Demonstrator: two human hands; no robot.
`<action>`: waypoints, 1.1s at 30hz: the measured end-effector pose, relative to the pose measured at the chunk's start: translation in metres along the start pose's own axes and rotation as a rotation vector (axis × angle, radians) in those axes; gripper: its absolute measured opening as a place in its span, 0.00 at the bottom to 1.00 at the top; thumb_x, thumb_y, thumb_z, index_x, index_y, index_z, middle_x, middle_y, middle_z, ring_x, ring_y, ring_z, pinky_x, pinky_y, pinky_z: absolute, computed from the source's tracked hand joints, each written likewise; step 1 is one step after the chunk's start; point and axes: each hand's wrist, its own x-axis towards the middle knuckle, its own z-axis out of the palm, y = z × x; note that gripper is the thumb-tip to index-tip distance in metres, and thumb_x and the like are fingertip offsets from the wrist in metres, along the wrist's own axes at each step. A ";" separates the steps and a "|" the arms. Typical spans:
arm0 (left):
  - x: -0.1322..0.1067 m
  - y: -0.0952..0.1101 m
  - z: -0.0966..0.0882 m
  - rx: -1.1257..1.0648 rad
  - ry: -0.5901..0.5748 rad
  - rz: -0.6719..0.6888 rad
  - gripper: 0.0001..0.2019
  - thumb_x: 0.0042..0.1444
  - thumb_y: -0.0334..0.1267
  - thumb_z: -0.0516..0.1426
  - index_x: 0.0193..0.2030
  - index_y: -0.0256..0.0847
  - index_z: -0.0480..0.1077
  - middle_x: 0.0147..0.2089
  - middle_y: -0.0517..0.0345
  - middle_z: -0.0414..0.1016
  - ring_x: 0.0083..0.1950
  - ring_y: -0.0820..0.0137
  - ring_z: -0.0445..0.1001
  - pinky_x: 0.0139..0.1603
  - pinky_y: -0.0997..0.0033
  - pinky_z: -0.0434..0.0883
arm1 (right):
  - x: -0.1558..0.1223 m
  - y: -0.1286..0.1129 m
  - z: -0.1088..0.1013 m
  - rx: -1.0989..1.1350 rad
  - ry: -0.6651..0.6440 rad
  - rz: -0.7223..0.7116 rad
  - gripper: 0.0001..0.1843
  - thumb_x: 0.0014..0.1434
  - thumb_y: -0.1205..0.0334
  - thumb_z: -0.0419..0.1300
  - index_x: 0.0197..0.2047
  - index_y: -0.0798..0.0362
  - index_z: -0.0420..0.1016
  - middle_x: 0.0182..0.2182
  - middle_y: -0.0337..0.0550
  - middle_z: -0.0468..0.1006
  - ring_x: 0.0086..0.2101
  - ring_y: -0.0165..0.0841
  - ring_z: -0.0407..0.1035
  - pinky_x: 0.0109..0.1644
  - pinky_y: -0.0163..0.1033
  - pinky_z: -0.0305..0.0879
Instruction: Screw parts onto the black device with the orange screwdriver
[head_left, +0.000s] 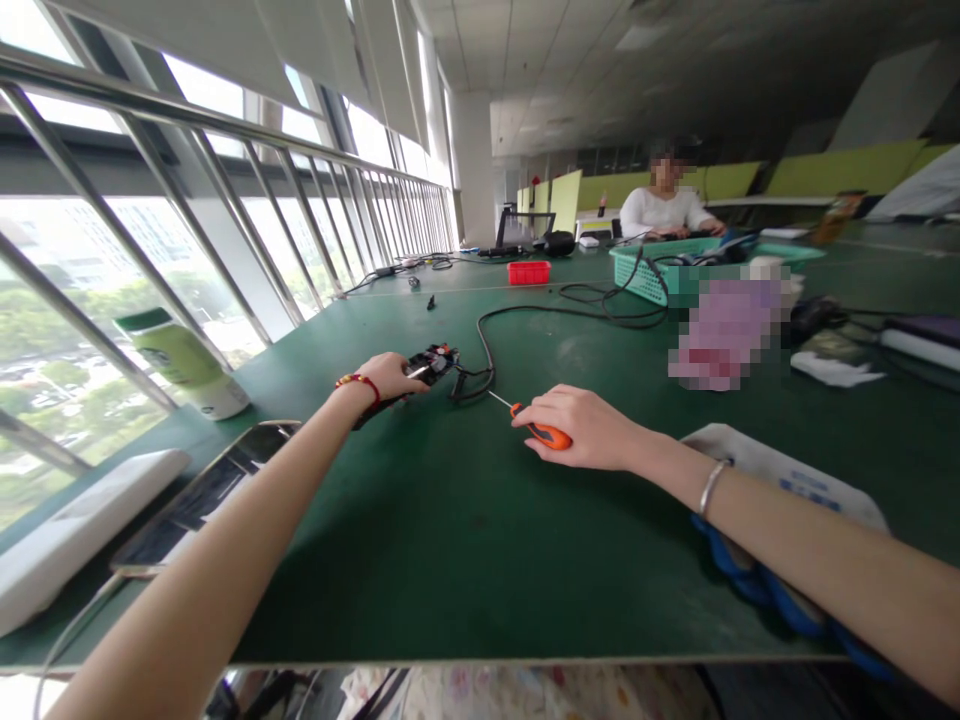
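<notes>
My left hand point(390, 375), with a red bead bracelet on the wrist, is closed on a small black electronic device point(433, 362) lying on the green table point(450, 520). A black cable point(487, 350) runs from the device toward the back. My right hand point(581, 428), a silver bangle on its wrist, grips an orange-handled screwdriver point(541, 431). Its thin metal shaft points left toward the device, with the tip a short way from it.
A phone point(202, 495) and a white flat box point(67, 535) lie at the left edge beside a green-capped bottle point(187, 365). A teal basket point(660, 270), a red tray point(529, 272) and cables sit farther back. Another person in white sits at the far end.
</notes>
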 end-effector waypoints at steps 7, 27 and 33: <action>-0.013 -0.068 -0.014 0.058 0.126 -0.332 0.20 0.46 0.52 0.56 0.36 0.35 0.69 0.36 0.49 0.75 0.38 0.62 0.72 0.32 0.69 0.65 | -0.001 0.001 -0.002 0.002 -0.025 -0.019 0.13 0.57 0.59 0.55 0.44 0.53 0.73 0.37 0.44 0.78 0.35 0.34 0.71 0.43 0.42 0.65; -0.026 -0.095 0.014 0.380 0.652 -0.395 0.15 0.54 0.30 0.44 0.48 0.36 0.58 0.49 0.42 0.63 0.41 0.60 0.67 0.31 0.69 0.59 | -0.001 0.000 -0.003 -0.030 -0.012 -0.001 0.14 0.58 0.61 0.54 0.46 0.53 0.72 0.39 0.45 0.76 0.35 0.33 0.71 0.40 0.41 0.66; -0.029 -0.065 0.002 0.326 0.812 -0.284 0.13 0.56 0.35 0.44 0.47 0.38 0.61 0.50 0.46 0.63 0.43 0.61 0.68 0.37 0.67 0.62 | -0.001 0.003 0.002 -0.061 0.107 0.067 0.15 0.58 0.61 0.54 0.48 0.53 0.70 0.40 0.45 0.75 0.35 0.34 0.70 0.41 0.42 0.67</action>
